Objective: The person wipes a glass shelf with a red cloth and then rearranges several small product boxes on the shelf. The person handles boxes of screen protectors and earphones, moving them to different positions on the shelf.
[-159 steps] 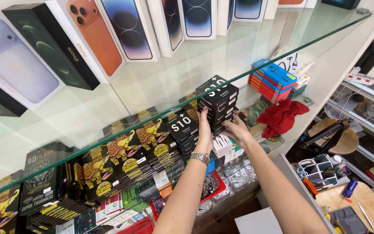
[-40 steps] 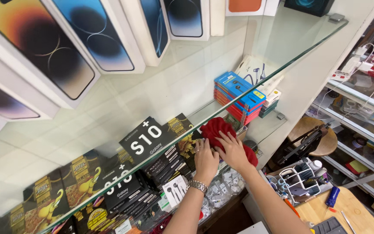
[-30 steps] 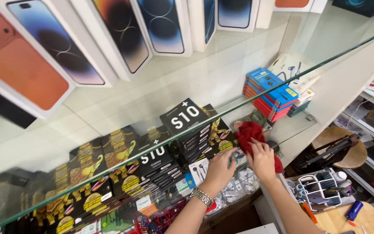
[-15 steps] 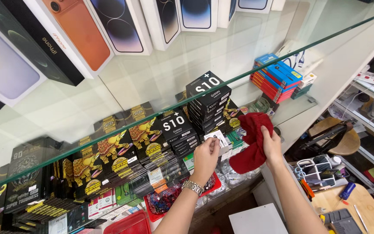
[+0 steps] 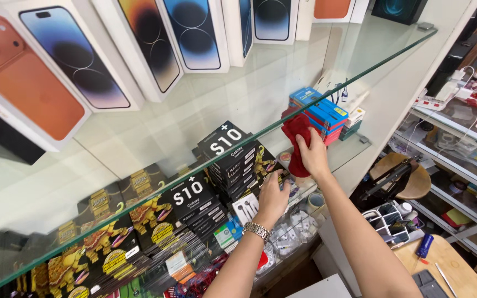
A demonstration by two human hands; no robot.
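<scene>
My right hand (image 5: 312,155) grips a red cloth (image 5: 296,132) and holds it under the glass shelf (image 5: 238,94), just left of a stack of blue and red boxes (image 5: 320,113). My left hand (image 5: 273,196), with a metal watch on the wrist, rests on small packets next to two stacks of black boxes (image 5: 228,160). Whether it grips one of them I cannot see.
Phone boxes (image 5: 73,60) stand in a row on the glass shelf. Yellow-and-black packets (image 5: 100,232) fill the lower shelf to the left. White small parts in bags (image 5: 293,234) lie below. A round stool (image 5: 409,176) and a cluttered wooden desk (image 5: 443,259) are to the right.
My right hand has carried the red cloth up and to the right, toward the blue and red boxes. My left hand has stayed by the black boxes. The view has shifted.
</scene>
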